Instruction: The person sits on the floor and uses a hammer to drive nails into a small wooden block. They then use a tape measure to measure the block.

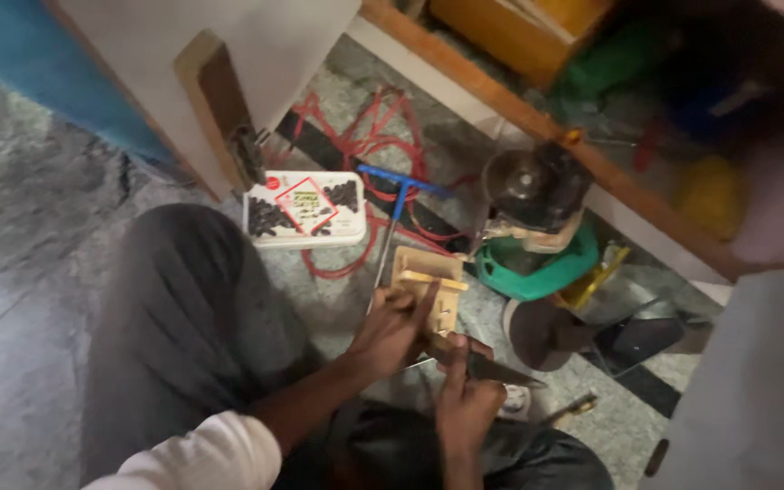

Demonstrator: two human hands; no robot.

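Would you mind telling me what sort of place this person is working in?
Probably a carpentry or fit-out job on an indoor floor. The left hand steadies a small wooden piece while the right hand holds a dark tool; a power tool and red cable lie on the stone floor.

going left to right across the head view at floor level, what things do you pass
white box of dark screws → blue-handled T tool → small wooden piece under the left hand → green-based power tool → yellow item on the shelf
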